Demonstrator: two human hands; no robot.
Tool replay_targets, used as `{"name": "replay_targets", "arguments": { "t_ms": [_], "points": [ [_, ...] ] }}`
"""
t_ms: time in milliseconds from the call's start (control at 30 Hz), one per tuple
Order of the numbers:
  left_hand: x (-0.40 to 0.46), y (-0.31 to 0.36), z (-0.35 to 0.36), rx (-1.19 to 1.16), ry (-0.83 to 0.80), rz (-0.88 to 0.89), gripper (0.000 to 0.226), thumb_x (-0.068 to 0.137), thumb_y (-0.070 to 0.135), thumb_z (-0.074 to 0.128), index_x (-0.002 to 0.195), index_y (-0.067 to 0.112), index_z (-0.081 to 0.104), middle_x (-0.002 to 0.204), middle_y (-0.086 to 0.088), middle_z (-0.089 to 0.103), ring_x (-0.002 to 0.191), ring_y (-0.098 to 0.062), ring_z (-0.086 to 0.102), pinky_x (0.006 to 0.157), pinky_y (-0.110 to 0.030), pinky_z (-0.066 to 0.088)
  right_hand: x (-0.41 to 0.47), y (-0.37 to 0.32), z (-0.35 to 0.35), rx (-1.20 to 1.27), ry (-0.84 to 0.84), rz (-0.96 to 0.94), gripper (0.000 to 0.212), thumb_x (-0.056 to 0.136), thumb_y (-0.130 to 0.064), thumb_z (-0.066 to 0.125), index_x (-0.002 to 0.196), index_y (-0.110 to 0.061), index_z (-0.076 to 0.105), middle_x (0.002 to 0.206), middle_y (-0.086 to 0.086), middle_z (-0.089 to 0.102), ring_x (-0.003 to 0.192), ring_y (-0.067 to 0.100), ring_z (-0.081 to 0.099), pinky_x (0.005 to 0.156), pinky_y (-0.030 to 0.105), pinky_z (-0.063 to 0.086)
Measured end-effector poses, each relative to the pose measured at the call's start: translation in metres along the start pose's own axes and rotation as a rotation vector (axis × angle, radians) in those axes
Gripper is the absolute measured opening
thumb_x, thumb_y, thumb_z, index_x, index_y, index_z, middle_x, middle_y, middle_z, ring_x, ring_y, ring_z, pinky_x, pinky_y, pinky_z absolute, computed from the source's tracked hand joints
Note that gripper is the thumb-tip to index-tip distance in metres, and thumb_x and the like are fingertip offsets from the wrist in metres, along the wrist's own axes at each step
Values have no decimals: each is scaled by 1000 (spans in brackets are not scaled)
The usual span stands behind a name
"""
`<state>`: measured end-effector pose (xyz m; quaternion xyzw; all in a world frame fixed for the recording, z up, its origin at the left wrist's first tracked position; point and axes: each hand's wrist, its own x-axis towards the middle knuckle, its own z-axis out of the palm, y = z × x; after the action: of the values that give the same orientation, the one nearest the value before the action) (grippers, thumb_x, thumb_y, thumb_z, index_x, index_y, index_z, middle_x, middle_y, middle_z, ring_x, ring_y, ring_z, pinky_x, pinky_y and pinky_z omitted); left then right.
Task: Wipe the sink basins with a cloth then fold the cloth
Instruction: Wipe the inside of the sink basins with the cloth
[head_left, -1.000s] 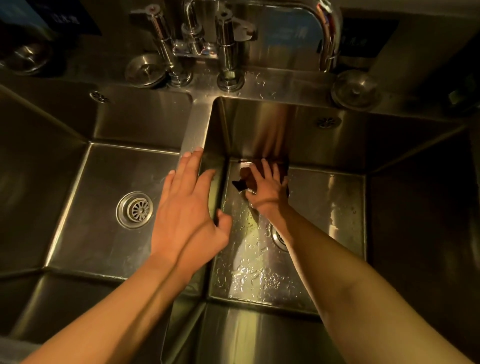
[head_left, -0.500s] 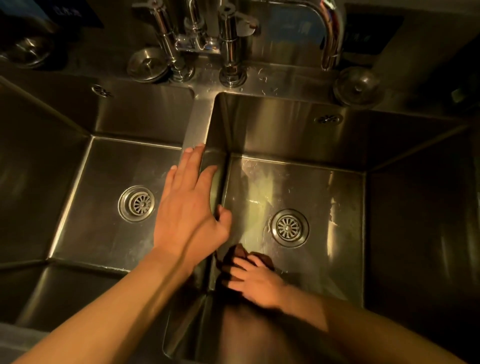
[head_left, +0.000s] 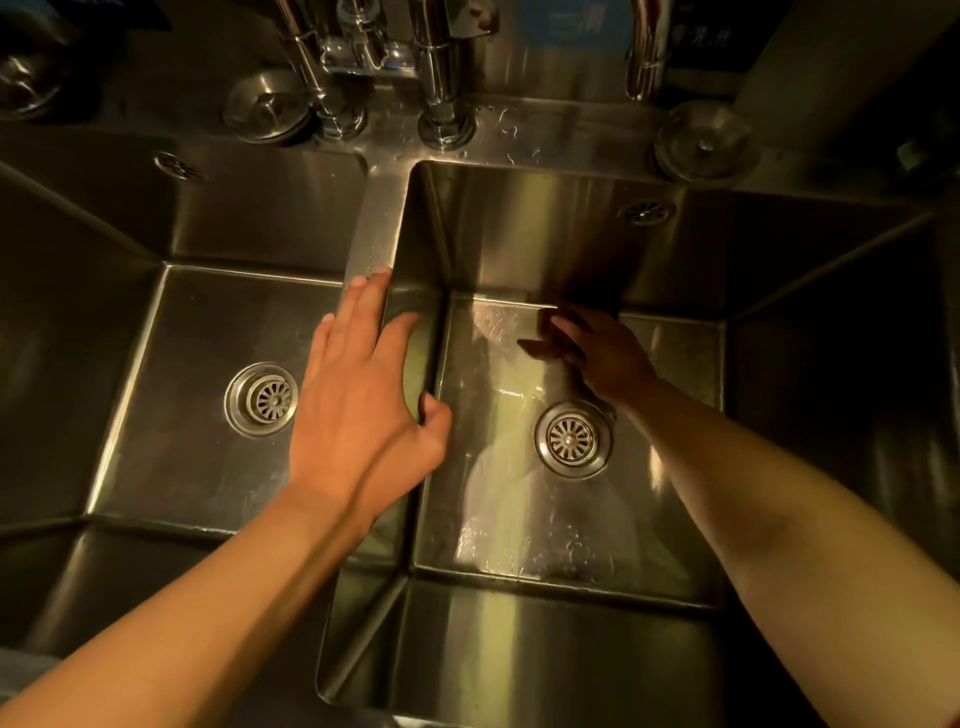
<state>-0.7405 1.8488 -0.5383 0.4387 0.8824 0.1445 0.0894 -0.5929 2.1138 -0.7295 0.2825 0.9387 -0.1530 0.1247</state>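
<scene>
A steel double sink fills the view. My right hand (head_left: 608, 358) reaches into the right basin (head_left: 519, 525) and presses a small dark cloth (head_left: 535, 345) onto the floor at the far side, close to the back wall. Most of the cloth is hidden under my fingers and in shadow. My left hand (head_left: 358, 410) rests flat on the divider (head_left: 376, 223) between the basins, fingers straight and thumb over the right edge. The left basin (head_left: 182, 389) holds nothing.
Each basin has a round drain, the right drain (head_left: 571, 439) just in front of my right hand and the left drain (head_left: 262, 399) beside my left hand. Taps (head_left: 441, 67) stand on the back ledge, with two round metal plugs (head_left: 267, 106) (head_left: 704, 140) beside them.
My right hand swept the cloth from the far side of the right basin to the near left corner, then back to the far side. The left hand stayed on the divider.
</scene>
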Motion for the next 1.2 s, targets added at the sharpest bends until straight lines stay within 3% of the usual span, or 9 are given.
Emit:
{"name": "replay_targets", "arguments": {
  "t_ms": [167,267,400,600,733,900,967,1067,1200],
  "points": [
    [1,0,0,3,3,0,71,75,40,59,140,14,55,171,-4,19,160,-22,11,129,-49,16,-74,31,21,46,47,293,60,106,-32,44,162,-26,23,168,9,16,155,28,15,115,45,33],
    [1,0,0,10,4,15,70,75,41,58,139,14,55,171,-5,19,160,-22,11,129,-50,18,-133,41,42,10,-61,264,62,106,-31,44,163,-29,18,169,8,12,156,31,9,118,51,29],
    [2,-3,1,20,8,23,70,75,42,57,140,14,54,170,-5,18,160,-23,11,128,-51,18,-205,32,73,-99,-285,21,74,103,-31,45,162,-38,1,171,0,-9,157,32,-8,122,57,18],
    [2,-5,5,20,26,30,70,74,43,57,138,14,56,170,-6,20,160,-24,12,128,-52,20,-210,-9,100,-188,-395,-716,63,103,-24,47,161,-35,23,169,2,19,155,36,15,119,62,26],
    [1,-5,3,22,21,20,70,74,43,55,139,15,56,171,-6,18,160,-23,11,129,-49,17,-158,-71,116,-207,-326,-830,71,96,-16,55,158,-35,27,169,0,21,157,31,12,123,56,17],
    [0,0,-1,30,2,18,71,74,40,59,140,12,56,171,-8,17,161,-24,10,129,-49,17,-82,-123,96,-34,-96,-490,43,86,-21,70,127,-33,67,133,-9,63,135,19,52,117,30,30],
    [0,1,-2,31,-7,22,70,75,39,59,139,11,56,171,-9,18,160,-26,11,129,-49,17,-51,-122,79,181,-43,-257,46,94,-29,64,140,-34,60,151,-12,49,147,12,37,119,17,22],
    [-1,0,-2,20,-10,18,67,76,39,56,138,12,58,171,-9,18,160,-26,11,129,-47,16,-6,-106,53,125,-132,-145,64,102,-23,51,158,-40,26,170,-8,10,158,19,3,126,44,11],
    [-1,-1,-1,35,-1,24,68,77,39,55,139,13,58,171,-7,18,160,-24,11,130,-43,13,11,-47,25,150,-74,55,70,98,-17,54,160,-36,27,170,-3,9,157,28,6,124,52,19]
  ]
}}
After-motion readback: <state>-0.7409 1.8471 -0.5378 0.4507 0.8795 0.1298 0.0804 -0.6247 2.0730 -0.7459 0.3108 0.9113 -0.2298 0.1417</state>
